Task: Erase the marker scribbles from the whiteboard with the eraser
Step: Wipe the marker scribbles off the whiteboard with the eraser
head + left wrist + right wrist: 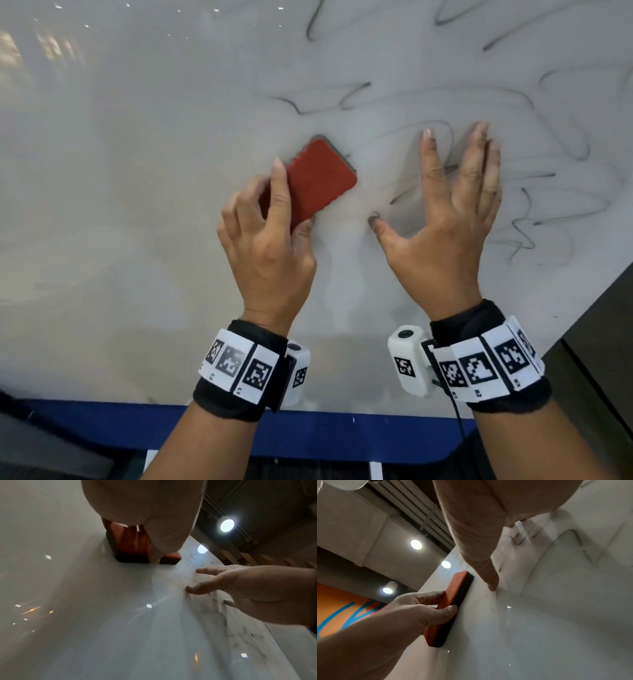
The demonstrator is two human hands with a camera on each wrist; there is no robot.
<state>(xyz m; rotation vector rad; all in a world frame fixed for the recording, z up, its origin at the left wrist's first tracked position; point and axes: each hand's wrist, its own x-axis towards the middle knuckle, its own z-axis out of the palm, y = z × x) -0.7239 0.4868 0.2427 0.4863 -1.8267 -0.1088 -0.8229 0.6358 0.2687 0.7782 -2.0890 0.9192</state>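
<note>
A red eraser [318, 178] with a dark felt underside lies flat against the whiteboard [137, 171]. My left hand [270, 236] grips its lower end, thumb on one long edge and fingers curled over the other. The right wrist view shows the eraser [453, 601] pressed felt-side to the board under the left hand [426, 608]. My right hand [452, 212] lies flat on the board just right of the eraser, fingers straight and spread. Black marker scribbles [513, 192] cover the board's right part, some smeared grey. The left wrist view shows the eraser [132, 543] and the right hand [248, 588].
The whiteboard's left half is wiped, with faint grey smears. A blue band [308, 431] runs along the board's lower edge. A dark panel [603, 342] borders the board at lower right. Ceiling lamps [416, 544] reflect on the glossy surface.
</note>
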